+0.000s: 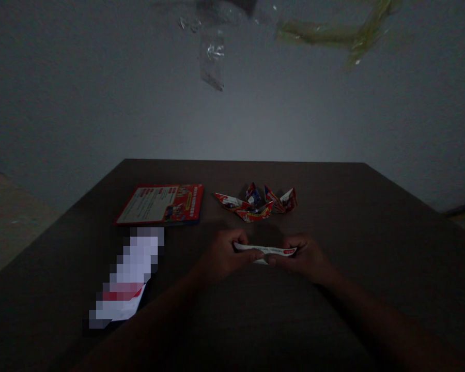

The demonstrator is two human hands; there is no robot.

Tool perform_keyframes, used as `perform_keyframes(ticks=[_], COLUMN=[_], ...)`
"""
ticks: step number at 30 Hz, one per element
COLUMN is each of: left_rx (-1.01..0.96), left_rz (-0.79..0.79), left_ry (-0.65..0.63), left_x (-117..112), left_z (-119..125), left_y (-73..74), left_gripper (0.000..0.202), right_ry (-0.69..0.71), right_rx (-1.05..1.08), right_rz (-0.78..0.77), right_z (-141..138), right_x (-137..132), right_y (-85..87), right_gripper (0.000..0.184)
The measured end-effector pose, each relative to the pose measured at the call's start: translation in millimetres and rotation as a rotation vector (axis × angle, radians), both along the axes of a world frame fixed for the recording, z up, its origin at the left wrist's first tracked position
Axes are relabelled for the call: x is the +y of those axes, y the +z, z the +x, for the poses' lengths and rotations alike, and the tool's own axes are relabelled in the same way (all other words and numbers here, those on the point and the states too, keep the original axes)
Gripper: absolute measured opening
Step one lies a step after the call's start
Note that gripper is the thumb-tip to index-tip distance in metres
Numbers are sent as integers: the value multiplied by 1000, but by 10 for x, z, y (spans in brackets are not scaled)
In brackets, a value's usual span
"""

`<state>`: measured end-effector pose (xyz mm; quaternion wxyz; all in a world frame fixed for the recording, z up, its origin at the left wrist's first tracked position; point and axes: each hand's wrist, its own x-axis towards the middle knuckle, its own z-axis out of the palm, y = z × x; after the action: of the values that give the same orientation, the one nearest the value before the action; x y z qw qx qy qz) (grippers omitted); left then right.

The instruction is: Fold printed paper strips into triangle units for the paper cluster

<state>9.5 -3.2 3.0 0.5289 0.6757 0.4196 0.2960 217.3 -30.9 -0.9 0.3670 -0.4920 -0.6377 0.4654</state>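
Both my hands hold one narrow folded strip of printed paper (pixel 265 251), white with a red end, just above the dark table (pixel 372 232). My left hand (pixel 222 256) pinches its left end with closed fingers. My right hand (pixel 306 257) pinches its right end the same way. Just beyond my hands lie folded paper boats (pixel 258 202) in red, white and blue print, clustered together on the table.
A red printed flyer (pixel 160 204) lies flat at the back left. A white and red sheet (pixel 127 279), partly blurred out, lies near my left forearm. A pale wall (pixel 101 103) rises behind the table. The room is dim.
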Motion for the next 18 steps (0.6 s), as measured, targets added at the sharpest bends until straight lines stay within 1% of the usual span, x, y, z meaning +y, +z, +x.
perform_keyframes(ticks=[2,5,7,10,11,13,14,16,18], left_rx=[-146,-310,-316,-297,-325,-444,-518,-636,-657], left_rz=[-51,-146,-196,-235,-255,-321,-358,-394,-350], left_ry=[22,34,37,56,68,85,81,27,-51], left_x=[11,13,6,-5,-8,-13,-16,-25,-39], left_z=[19,50,69,92,98,105,106,104,102], left_y=[-27,-38,-37,-46,-50,-53,-50,-39,-27], left_gripper=[36,44,45,35,32,29,28,27,28], right_ry=[-41,-70,-72,-57,-52,-50,-56,-66,-79], right_rx=[3,18,29,37,38,49,62,105,158], right_rz=[15,45,71,82,74,50,41,29,18], right_z=[5,4,-5,-21,-23,-18,-11,7,20], right_x=[11,20,18,8,5,2,4,17,35], right_y=[-7,-20,-26,-21,-14,3,11,20,17], right_gripper=[40,40,40,39,39,37,36,34,34])
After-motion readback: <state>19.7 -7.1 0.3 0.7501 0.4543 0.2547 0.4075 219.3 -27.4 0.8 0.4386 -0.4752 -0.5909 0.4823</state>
